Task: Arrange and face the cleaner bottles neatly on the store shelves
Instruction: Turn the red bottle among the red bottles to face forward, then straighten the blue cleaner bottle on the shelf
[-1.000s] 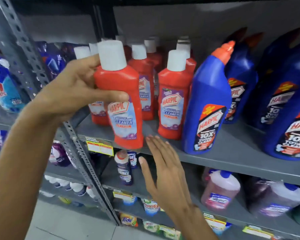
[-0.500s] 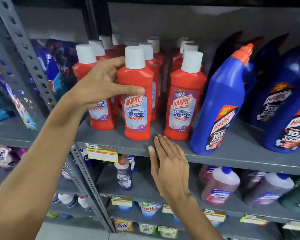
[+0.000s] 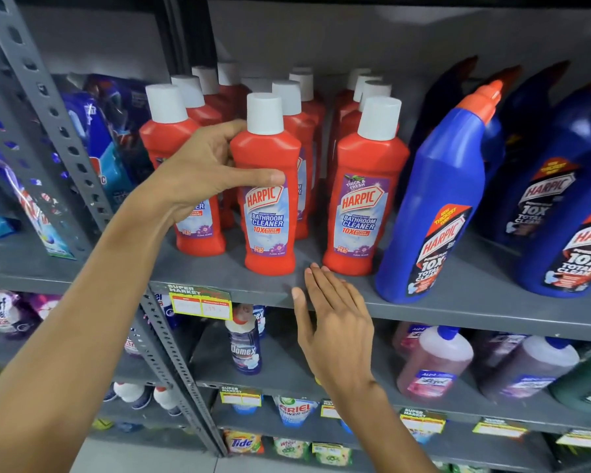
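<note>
Three rows of red Harpic bathroom cleaner bottles with white caps stand on the grey shelf (image 3: 458, 302). My left hand (image 3: 202, 169) grips the front middle red bottle (image 3: 270, 213), which stands upright near the shelf's front edge with its label facing me. Another front red bottle (image 3: 362, 206) stands to its right, and a third (image 3: 181, 138) is partly hidden behind my left hand. My right hand (image 3: 335, 315) is flat and open, fingertips resting on the shelf edge between the two front bottles. A blue Harpic toilet cleaner bottle (image 3: 437, 213) leans at the right.
More dark blue Harpic bottles (image 3: 567, 213) fill the right of the shelf. A perforated grey upright post (image 3: 65, 138) runs diagonally at the left, with detergent pouches (image 3: 93, 145) behind it. Lower shelves hold a Domex bottle (image 3: 244, 346) and pink Lizol bottles (image 3: 434, 367).
My left hand has set the red bottle down upright on the shelf, farther right and back. My right hand rose slightly to the shelf edge. The camera moved closer.
</note>
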`<state>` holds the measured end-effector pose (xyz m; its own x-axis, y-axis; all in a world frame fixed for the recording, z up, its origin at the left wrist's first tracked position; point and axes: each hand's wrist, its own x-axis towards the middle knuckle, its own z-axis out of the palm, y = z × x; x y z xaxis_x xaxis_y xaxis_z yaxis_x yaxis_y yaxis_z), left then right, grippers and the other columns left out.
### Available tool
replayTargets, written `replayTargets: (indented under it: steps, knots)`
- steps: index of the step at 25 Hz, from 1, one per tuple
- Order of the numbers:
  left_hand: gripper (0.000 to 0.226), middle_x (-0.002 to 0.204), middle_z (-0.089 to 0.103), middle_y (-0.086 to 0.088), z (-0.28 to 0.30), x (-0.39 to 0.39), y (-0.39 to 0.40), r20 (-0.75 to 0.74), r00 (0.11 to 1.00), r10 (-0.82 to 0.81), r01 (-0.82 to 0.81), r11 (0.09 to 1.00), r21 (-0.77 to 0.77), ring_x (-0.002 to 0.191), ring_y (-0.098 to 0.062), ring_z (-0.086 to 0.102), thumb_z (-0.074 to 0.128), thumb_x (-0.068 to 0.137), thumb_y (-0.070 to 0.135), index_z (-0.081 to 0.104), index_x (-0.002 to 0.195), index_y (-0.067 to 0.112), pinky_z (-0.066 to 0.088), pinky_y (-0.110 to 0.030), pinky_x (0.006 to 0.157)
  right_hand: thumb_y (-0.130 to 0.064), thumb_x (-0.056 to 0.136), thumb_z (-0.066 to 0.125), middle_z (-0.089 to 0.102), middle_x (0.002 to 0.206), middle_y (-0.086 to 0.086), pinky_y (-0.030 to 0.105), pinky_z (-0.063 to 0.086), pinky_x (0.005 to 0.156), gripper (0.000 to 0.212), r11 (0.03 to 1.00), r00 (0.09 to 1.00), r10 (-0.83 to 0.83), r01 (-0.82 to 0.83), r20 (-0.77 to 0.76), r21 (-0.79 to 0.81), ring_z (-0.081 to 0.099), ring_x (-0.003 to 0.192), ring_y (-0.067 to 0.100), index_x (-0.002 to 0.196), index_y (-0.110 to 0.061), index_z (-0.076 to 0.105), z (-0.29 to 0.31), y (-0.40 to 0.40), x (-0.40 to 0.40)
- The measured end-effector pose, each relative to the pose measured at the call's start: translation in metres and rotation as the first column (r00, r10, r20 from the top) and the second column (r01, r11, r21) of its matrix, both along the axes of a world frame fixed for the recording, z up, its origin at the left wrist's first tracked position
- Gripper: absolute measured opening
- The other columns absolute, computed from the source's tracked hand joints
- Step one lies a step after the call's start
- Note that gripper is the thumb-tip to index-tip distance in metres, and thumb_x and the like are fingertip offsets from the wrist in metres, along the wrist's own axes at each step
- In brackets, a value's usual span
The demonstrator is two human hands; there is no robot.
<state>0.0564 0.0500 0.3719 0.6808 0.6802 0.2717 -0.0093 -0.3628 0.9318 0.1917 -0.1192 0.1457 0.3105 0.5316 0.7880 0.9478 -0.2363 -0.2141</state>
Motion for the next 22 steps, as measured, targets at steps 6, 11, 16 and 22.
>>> replayTargets:
  steps: [6,11,16,22]
  knots:
    - [0.099,0.127,0.074,0.007,-0.001,-0.01,-0.036,-0.234,0.932,0.276,-0.207,0.937,0.282,0.109,-0.006,0.078,0.096,0.067,0.031,0.049,0.154,0.021,0.063,-0.023,0.096,-0.042,0.111,0.061,0.072,0.149,-0.002,0.025,0.039,0.13,0.045,0.985,0.973,0.17,-0.172,-0.156,0.001,0.065,0.142,0.009,0.143,-0.013,0.075,0.011,-0.022,0.004]
    - [0.052,0.096,0.066,-0.002,-0.03,0.001,-0.121,0.201,0.751,0.629,-0.642,0.622,0.449,0.084,-0.026,0.068,0.09,0.083,0.046,0.06,0.12,0.025,0.062,-0.04,0.082,-0.032,0.104,0.072,0.08,0.128,-0.012,0.025,0.049,0.117,0.028,0.944,0.942,0.263,-0.206,-0.208,0.257,0.072,0.119,-0.002,0.121,-0.014,0.085,0.033,-0.11,0.047]
    - [0.042,0.105,0.074,-0.002,-0.074,0.095,-0.193,0.251,0.853,0.458,-0.522,0.758,0.39,0.091,-0.017,0.074,0.091,0.085,0.036,0.072,0.111,0.008,0.062,-0.032,0.081,-0.039,0.103,0.073,0.077,0.134,-0.007,0.032,0.054,0.114,0.037,0.98,0.954,-0.024,0.081,-0.3,0.182,0.071,0.127,0.013,0.131,-0.016,0.08,0.042,-0.148,0.142]
    - [0.074,0.122,0.074,0.012,-0.089,0.153,-0.203,0.058,0.841,0.538,-0.531,0.798,0.284,0.107,-0.016,0.074,0.091,0.077,0.053,0.055,0.136,0.024,0.062,-0.044,0.094,-0.05,0.109,0.058,0.072,0.15,0.003,0.044,0.041,0.13,0.055,0.996,0.979,-0.061,0.046,-0.192,-0.081,0.06,0.149,0.021,0.144,-0.009,0.073,0.016,-0.151,0.212]
